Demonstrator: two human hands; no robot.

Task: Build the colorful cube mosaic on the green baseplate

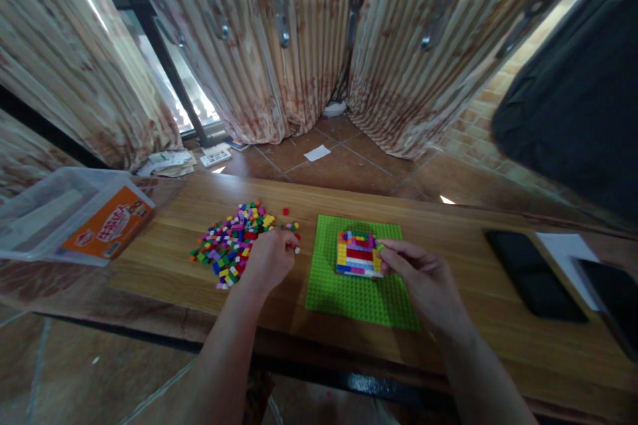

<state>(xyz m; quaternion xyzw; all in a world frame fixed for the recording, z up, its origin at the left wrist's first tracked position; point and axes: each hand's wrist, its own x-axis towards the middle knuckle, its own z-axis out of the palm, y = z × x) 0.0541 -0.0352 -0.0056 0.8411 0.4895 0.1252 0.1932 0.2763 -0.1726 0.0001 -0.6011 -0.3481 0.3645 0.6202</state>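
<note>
A block build of colourful toy bricks, with red, white, yellow, purple and blue rows, stands on a green studded baseplate. My right hand is at the build's right edge, its thumb and index finger pinched on a small yellow-green brick. Over the right side of a loose brick pile, my left hand has its fingers curled closed. A small white brick shows right by those fingertips; whether they grip it is unclear. Part of the pile is hidden behind this hand.
At the left end of the wooden table sits a clear plastic box with an orange label. A black phone or tablet, white paper and another dark device lie right. A single red brick lies behind the pile.
</note>
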